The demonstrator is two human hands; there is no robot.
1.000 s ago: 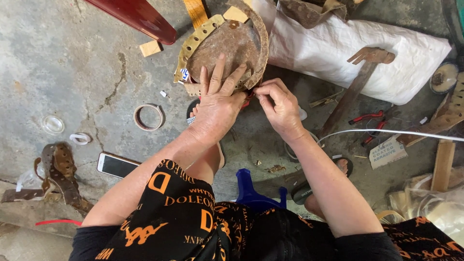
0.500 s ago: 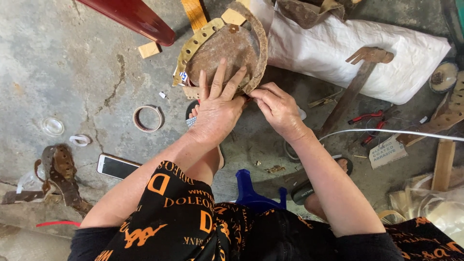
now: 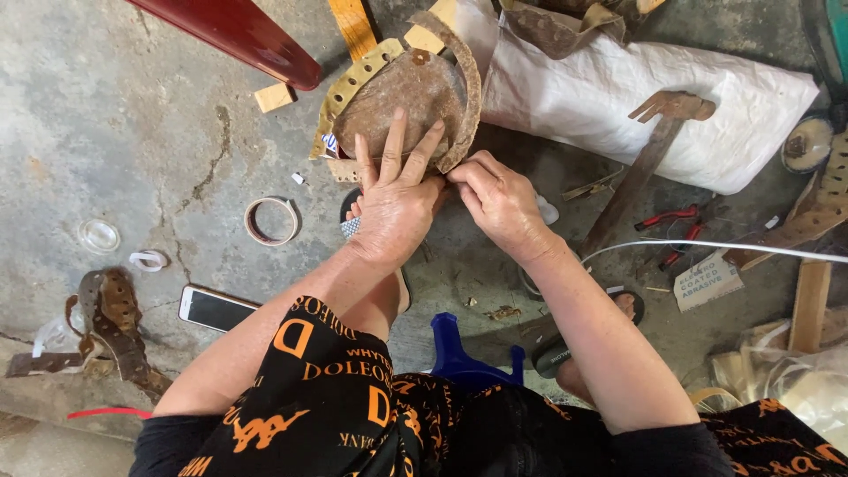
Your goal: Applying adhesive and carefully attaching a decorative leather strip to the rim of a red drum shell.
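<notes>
A round brown leather piece [image 3: 402, 93] with a darker leather strip along its right rim and a punched tan strip [image 3: 353, 84] on its left lies on the concrete floor in front of me. My left hand [image 3: 393, 199] presses flat on its near part, fingers spread. My right hand [image 3: 499, 199] is beside it, fingers pinched at the lower right edge of the leather strip, touching the left hand's thumb. What the fingers grip is hidden.
A white sack [image 3: 636, 97] lies behind, with a rusty hammer [image 3: 640, 168] against it. Red-handled pliers [image 3: 676, 230] and a white cable [image 3: 707, 247] are at right. A tape roll [image 3: 271, 221], phone [image 3: 216, 309], leather scraps [image 3: 110, 322] and a dark red wooden leg [image 3: 238, 35] are at left. A blue stool [image 3: 464, 353] is under me.
My right hand has moved left and closer to the leather piece's lower right edge, meeting the left hand. The left hand stays pressed on the leather.
</notes>
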